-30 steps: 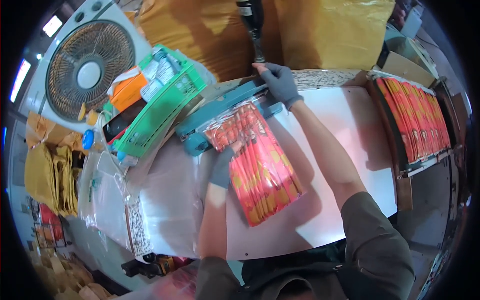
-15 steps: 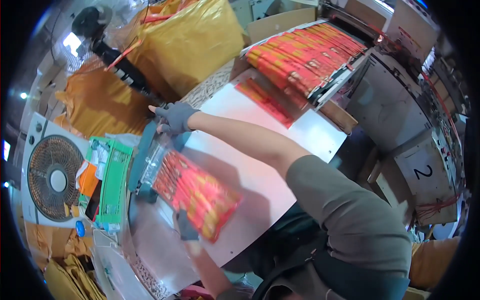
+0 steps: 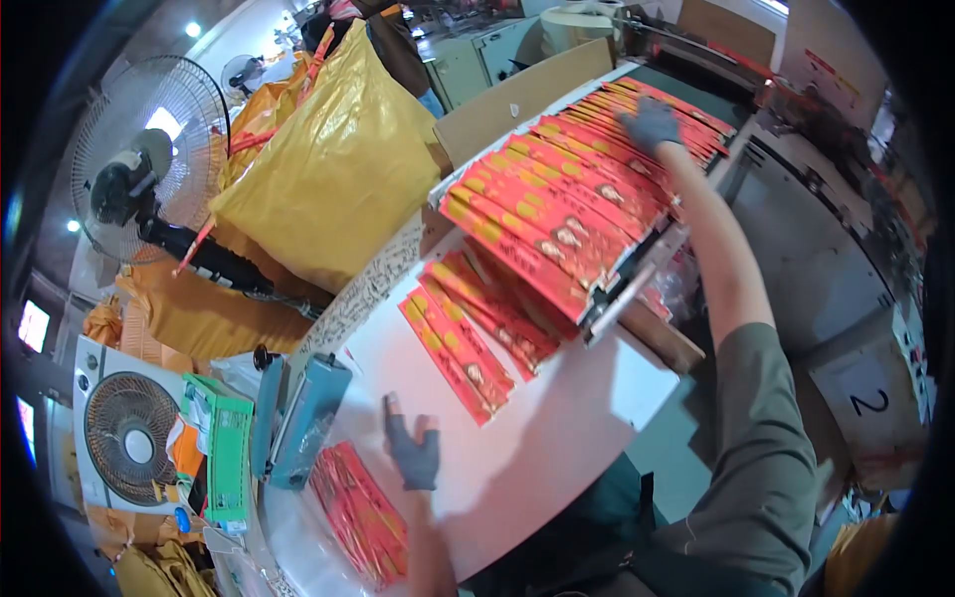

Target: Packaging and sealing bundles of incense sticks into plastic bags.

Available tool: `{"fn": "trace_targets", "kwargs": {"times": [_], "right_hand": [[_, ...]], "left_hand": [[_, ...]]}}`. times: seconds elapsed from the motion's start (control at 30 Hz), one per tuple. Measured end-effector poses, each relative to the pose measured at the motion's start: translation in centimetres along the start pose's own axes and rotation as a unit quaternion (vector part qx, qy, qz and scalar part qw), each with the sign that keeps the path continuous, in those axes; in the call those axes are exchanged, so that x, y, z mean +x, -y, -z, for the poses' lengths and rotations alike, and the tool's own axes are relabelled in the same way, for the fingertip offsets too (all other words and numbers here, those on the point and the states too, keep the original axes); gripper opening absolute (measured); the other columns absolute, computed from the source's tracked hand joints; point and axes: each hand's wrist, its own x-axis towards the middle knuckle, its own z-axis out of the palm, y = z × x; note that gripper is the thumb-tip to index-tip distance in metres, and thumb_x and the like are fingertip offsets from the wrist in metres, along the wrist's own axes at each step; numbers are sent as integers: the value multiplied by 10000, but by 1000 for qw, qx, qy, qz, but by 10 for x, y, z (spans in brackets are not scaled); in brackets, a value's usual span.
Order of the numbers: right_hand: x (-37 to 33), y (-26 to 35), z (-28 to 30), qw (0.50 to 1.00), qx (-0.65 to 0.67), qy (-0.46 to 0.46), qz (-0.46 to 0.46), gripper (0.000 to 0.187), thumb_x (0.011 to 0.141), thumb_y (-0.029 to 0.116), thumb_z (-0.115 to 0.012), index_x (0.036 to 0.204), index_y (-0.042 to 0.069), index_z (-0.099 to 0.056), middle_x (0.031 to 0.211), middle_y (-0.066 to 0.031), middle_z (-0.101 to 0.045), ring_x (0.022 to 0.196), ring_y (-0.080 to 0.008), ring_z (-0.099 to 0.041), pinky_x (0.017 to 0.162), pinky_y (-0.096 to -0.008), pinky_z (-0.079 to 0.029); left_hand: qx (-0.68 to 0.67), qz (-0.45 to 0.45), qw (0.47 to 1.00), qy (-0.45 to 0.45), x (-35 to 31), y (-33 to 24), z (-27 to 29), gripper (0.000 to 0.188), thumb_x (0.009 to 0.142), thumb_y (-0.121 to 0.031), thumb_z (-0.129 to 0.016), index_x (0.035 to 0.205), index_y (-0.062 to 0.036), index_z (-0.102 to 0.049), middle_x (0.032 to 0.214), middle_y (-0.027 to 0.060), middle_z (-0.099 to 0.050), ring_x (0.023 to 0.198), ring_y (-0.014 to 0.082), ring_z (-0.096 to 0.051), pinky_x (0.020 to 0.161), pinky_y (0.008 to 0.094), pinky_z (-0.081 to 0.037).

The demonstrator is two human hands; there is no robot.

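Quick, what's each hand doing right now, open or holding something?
Left hand: open, empty, over the white tabletop.
Right hand: at the red packets; whether it grips any cannot be told.

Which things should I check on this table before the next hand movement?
1. Left hand free: ok, it holds nothing.
2. Right hand gripping the packet row: cannot tell; it is at the far part.
3. All red packets in the row: not ok, loose packets lie on the white tabletop.
4. Bagged bundle on the tabletop: ok.
5. Bag's end sealed: cannot tell.
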Motion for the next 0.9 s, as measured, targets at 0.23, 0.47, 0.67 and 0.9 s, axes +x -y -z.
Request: {"fn": "trace_targets", "kwargs": {"times": [0.23,0.47,0.67,0.9], "right_hand": [[31,-76,-1,987,-43,19,-155,757,818,653,-352,1362,127,-350,1338,-153,-430,1258,-357,-351,1022,-500,-243],[-28,19,40,964,38,176,195,742,713,707,-513,983,27,-637,923,-205,-633,887,-343,-601,777,-375,-452],[-137,117,76,888,178,280,319,752,667,678,-585,989,-1,-625,879,-222,-631,849,-346,-609,762,-389,-453],[-270,200,73,813,259,283,438,655,798,586,-520,1030,-25,-542,799,-282,-561,772,-414,-568,702,-440,-431]], "left_hand": [[257,-174,933,181,42,-26,-45,587,828,-341,-516,1327,-55,-395,1368,194,-371,1278,381,-317,1048,466,-237],[4,-109,993,47,44,-24,-50,595,865,-366,-505,1302,21,-392,1304,236,-426,1230,384,-388,1005,422,-325],[23,-68,996,-60,53,-17,-51,507,850,-148,-510,1321,-7,-388,1347,154,-401,1215,235,-412,938,289,-363],[52,-34,991,-117,53,3,-44,629,816,-269,-609,1323,7,-359,1392,213,-301,1292,326,-311,1046,365,-281]]}}
